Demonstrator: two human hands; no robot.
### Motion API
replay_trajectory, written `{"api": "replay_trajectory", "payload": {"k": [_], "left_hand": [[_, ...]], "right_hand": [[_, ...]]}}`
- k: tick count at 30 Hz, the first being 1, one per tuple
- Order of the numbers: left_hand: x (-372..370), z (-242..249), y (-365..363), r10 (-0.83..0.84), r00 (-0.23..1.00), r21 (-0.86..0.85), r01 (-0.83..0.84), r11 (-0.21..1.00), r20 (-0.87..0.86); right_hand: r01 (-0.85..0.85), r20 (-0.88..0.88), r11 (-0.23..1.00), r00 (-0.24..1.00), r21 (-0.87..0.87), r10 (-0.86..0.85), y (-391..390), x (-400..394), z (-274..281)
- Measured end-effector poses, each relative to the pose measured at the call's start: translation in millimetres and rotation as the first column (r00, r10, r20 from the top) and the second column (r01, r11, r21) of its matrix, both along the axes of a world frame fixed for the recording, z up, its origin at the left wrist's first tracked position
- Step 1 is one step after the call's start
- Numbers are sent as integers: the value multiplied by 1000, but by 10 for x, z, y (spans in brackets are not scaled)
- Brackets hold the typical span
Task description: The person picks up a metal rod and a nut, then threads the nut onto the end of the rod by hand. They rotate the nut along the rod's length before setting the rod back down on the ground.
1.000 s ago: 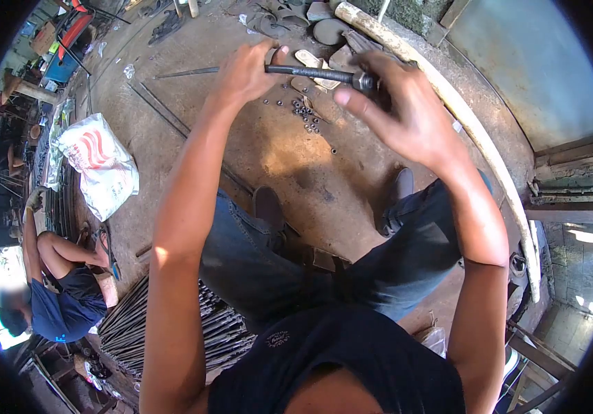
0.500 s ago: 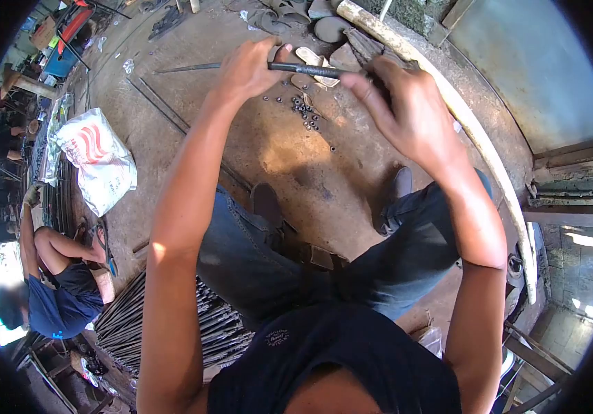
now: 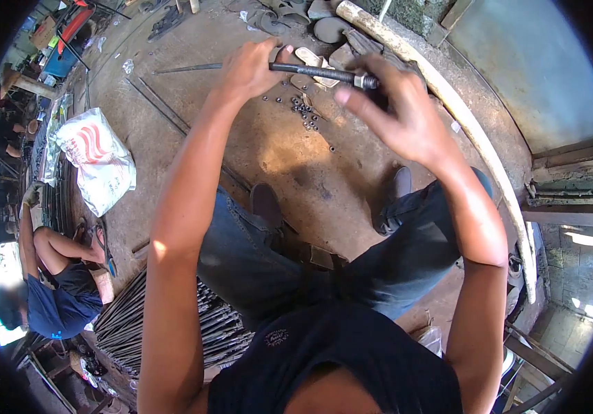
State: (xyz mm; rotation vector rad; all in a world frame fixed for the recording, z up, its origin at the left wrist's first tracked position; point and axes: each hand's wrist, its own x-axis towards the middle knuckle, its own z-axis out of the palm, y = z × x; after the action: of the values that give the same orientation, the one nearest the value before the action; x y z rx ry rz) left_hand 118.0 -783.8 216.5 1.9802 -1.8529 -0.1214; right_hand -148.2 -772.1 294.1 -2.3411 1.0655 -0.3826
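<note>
A long dark threaded rod (image 3: 314, 71) is held level over the dirt floor. My left hand (image 3: 247, 69) grips it near the middle, and the rod's thin end runs on to the left past that hand. My right hand (image 3: 399, 114) is at the rod's right end, with its fingers around a small metal nut (image 3: 367, 82) that sits on the thread. Below the rod, several small dark nuts (image 3: 305, 110) lie scattered on the ground. My legs in jeans and dark shoes show beneath my arms.
A stack of long metal rods (image 3: 165, 324) lies at lower left. Beside it another person (image 3: 62, 290) in a blue shirt crouches. A white and red plastic bag (image 3: 96, 162) lies on the floor at left. A pale curved pipe (image 3: 476, 138) runs along the right. Sandals lie at top.
My right hand has turned on the rod's end; its fingers covered the nut half a second ago and now the nut shows again. My left hand has stayed put.
</note>
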Motion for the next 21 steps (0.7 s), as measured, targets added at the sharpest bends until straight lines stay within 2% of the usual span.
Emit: {"api": "replay_trajectory", "payload": {"k": [1,2,3,4,5,6,7,8,10,11,12,14,15,16,17,18,19,20,21], "left_hand": [[0,4,16,4,1000,2,-4,1000,0],[-9,5,27,20,1000,-28,-19,999,19],[-20,12,32,34,999,-60,-32,998,37],[-12,-4,23,33,999,-59,-30,998,36],[2,-25,8,9,1000,-46,-9,999,8],[-9,-14,0,-14,1000,-33,14,999,-20],[-22,-6,-8,-16,1000,-35,16,999,-20],[-28,-2,-9,-8,1000,9,8,1000,-17],[-9,-23,5,7,1000,58,-7,998,-9],[2,-69,4,0,1000,-32,0,999,6],[-3,-81,5,-7,1000,-124,10,992,20],[13,-68,-17,-12,1000,-81,12,997,-4],[2,-44,-29,-19,1000,-38,18,999,-24],[-21,-31,-30,-25,999,-38,24,999,-24],[-38,-22,-17,-9,1000,4,9,1000,-20],[-43,-18,-4,10,1000,46,-9,999,-14],[-43,-16,-2,13,1000,47,-12,999,-12],[-46,-15,0,9,1000,40,-9,999,7],[-41,-20,6,6,1000,34,-7,999,25]], "right_hand": [[-63,249,966,960,-249,127,19,37,-32],[-54,441,871,846,-488,299,29,58,-78],[-38,401,779,841,-626,364,-33,98,-108],[-38,400,780,842,-625,362,-29,56,-94],[-61,285,881,934,-470,217,-5,-5,-37],[-44,133,953,987,-299,88,17,-37,56],[13,84,1000,996,12,-14,-13,-49,119],[12,85,1000,996,12,-13,-4,-46,99],[-53,332,928,925,-369,185,27,-18,-14],[-59,335,838,900,-543,280,-32,5,-90],[-62,334,838,899,-542,282,-47,-1,-118],[-123,183,742,931,-659,316,-59,-43,-140],[-87,237,841,940,-534,247,-35,-38,-134],[-81,237,842,941,-534,241,-20,-25,-88],[-4,218,997,976,-72,19,-11,-7,-10],[115,97,909,981,400,-167,-11,6,30],[62,98,964,991,258,-90,-39,-12,-52],[56,99,964,991,259,-84,-37,4,-93],[-14,219,998,975,-54,26,-32,20,-128]]}}
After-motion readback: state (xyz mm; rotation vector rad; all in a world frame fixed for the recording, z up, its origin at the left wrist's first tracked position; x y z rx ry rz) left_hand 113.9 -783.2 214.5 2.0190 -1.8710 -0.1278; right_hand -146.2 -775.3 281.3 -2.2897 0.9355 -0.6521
